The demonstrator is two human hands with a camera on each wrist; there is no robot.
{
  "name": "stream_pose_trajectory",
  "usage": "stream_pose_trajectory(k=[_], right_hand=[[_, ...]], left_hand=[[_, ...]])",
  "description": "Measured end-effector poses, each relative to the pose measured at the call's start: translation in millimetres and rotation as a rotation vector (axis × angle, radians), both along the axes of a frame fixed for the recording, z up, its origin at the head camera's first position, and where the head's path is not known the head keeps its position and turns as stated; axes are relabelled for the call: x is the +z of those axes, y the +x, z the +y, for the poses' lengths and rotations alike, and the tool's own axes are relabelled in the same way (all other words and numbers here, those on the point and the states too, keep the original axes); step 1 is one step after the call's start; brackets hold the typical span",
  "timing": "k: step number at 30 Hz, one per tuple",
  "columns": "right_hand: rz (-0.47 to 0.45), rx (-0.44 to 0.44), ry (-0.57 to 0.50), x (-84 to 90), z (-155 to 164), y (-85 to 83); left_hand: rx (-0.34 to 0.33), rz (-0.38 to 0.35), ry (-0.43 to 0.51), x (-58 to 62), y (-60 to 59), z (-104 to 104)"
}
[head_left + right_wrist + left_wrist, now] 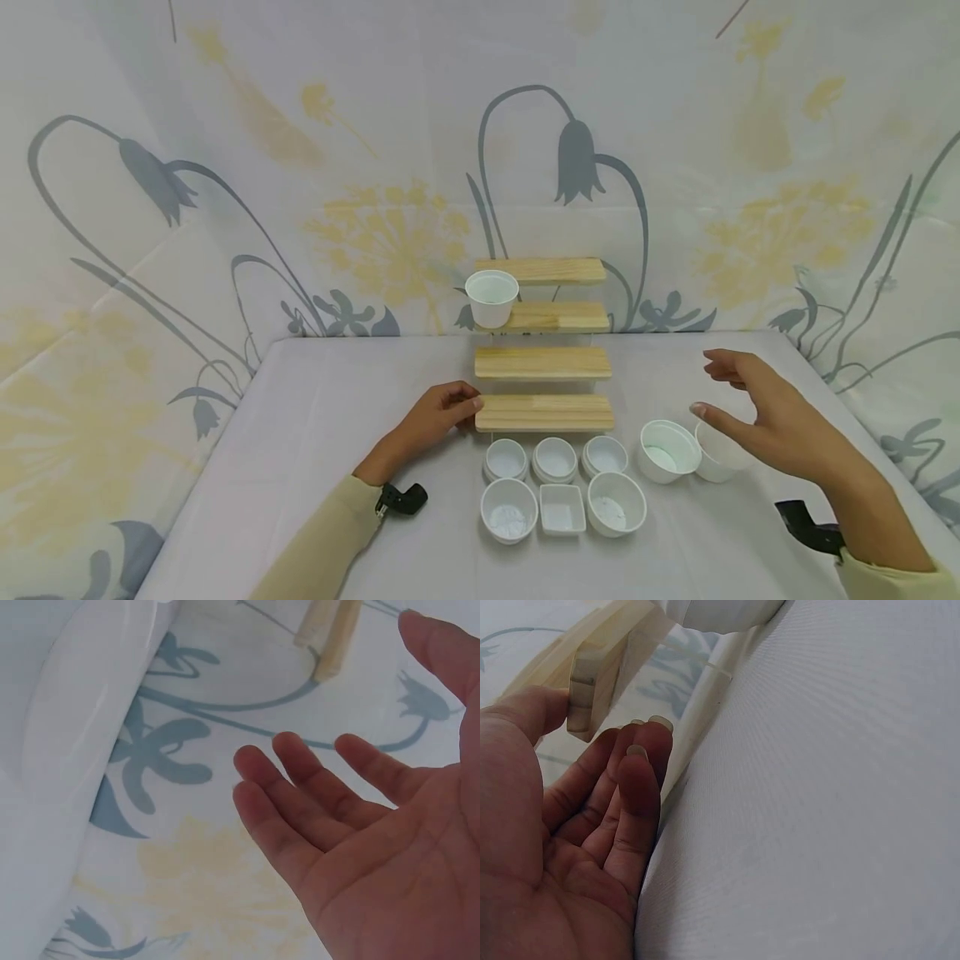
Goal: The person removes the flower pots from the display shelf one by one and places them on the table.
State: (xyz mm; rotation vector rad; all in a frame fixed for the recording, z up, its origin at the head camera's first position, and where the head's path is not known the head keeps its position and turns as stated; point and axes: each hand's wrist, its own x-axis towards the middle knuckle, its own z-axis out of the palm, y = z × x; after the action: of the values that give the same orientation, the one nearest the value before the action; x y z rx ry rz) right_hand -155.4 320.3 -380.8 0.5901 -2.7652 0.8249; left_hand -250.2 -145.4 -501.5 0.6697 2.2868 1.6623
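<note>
Pale pine, the four-step wooden display stand [543, 350] sits mid-table against the floral backdrop. The left hand [431, 419] touches the lowest step's left end; only the left wrist view shows the thumb [536, 709] on that end, fingers relaxed together. The right hand [757, 408] hovers spread above two white plastic cups [686, 450], holding nothing. Bare grey tablecloth [300, 433] lies open leftward.

Bare table [300, 417] left of stepped rack [543, 364]; white cups [555, 487] crowd front, right.
</note>
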Motion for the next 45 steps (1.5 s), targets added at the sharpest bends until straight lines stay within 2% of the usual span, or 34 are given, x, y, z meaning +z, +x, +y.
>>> stream_pose_trajectory(k=[6,11,16,23,32,45], right_hand=[[0.089,0.001,-0.068,2.1,-10.9,-2.4],[0.108,-0.011,-0.049,11.6,-20.3,-8.6],[0.150,-0.004,-0.027,23.8,-31.6,-17.5],[0.208,-0.016,-0.095,35.2,-56.5,-34.5],[0.306,0.081,-0.163,46.3,-85.9,-56.7],[0.317,0.154,-0.233,52.5,-123.0,-83.9]], left_hand=[[0.005,0.008,-0.004,-0.4,0.9,0.5],[0.007,0.006,-0.008,-0.2,1.6,-0.9],[0.007,0.002,-0.004,-0.8,1.4,-0.5],[0.007,-0.006,-0.003,-2.3,1.6,0.0],[0.014,0.003,-0.003,-1.9,1.3,-0.3],[0.006,-0.004,0.013,-0.2,0.7,0.0]])
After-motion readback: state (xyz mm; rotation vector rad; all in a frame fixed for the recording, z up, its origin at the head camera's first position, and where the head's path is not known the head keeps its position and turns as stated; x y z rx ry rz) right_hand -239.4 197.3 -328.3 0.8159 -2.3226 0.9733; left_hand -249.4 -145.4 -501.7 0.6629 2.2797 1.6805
